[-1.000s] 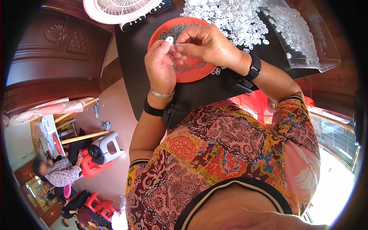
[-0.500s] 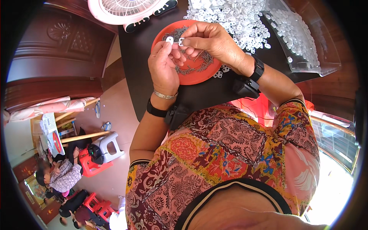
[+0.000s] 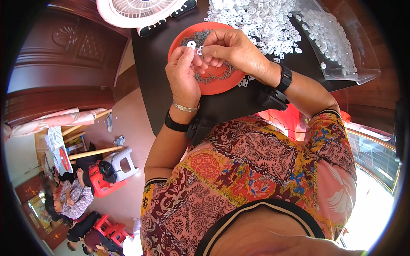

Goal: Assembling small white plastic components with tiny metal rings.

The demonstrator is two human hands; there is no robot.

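Head view. We see the left hand (image 3: 183, 79) with thumb and finger pinched on an oval white piece (image 3: 191, 44), and the right hand (image 3: 241, 51) pinched on a small white piece (image 3: 199, 52) just beside it, both above the orange dish (image 3: 219, 88) on the dark counter (image 3: 149, 81). Compared with the frame half a second ago, we note that the small white piece sits lower, nearer the left fingertips. The fingers partly hide it, and we cannot tell whether the pieces touch. Our hands cover part of the dish's grey screw-like parts (image 3: 209, 79); the upper edge crops the fan (image 3: 141, 10).
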